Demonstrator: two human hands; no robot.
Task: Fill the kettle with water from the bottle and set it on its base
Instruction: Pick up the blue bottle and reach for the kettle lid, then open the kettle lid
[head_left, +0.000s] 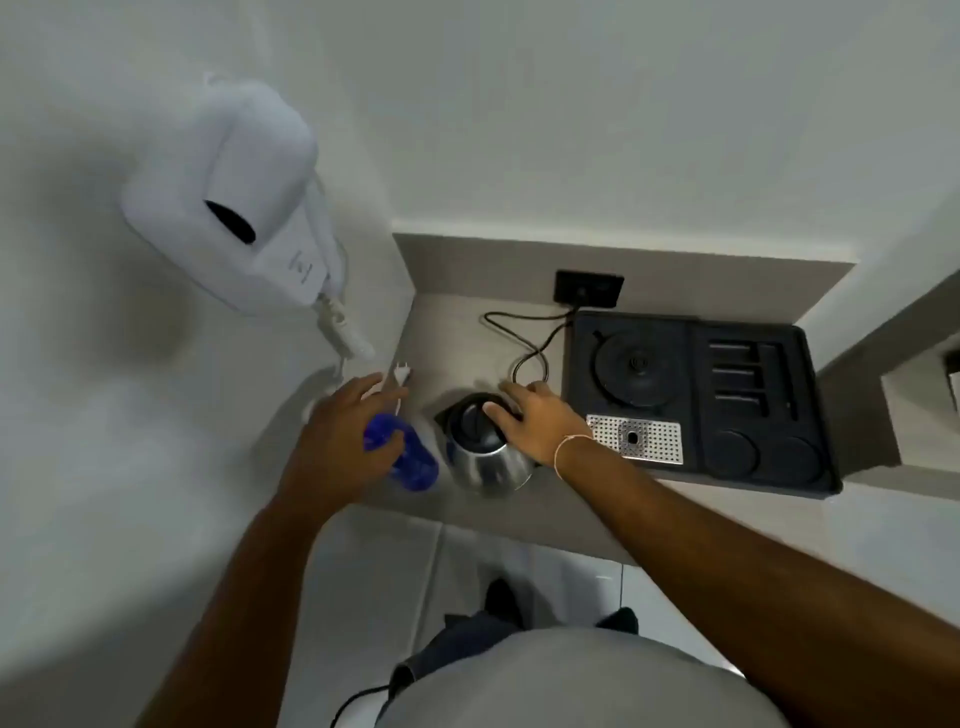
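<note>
A steel kettle (485, 465) with a black lid stands on the grey counter (545, 514), off its base. My right hand (540, 421) rests on the lid and handle side, fingers spread over the top. Left of the kettle stands a blue plastic bottle (413, 465). My left hand (343, 441) wraps around the bottle's upper part, thumb on its front. The round black kettle base (636, 369) sits bare in the dark tray (810, 467) to the right.
A black cord (530, 338) runs from the base to a wall socket (588, 287). The tray holds a perforated metal drip grate (657, 441) and empty slots. A white wall-mounted hair dryer (234, 202) hangs at left, its plug (401, 373) lying on the counter.
</note>
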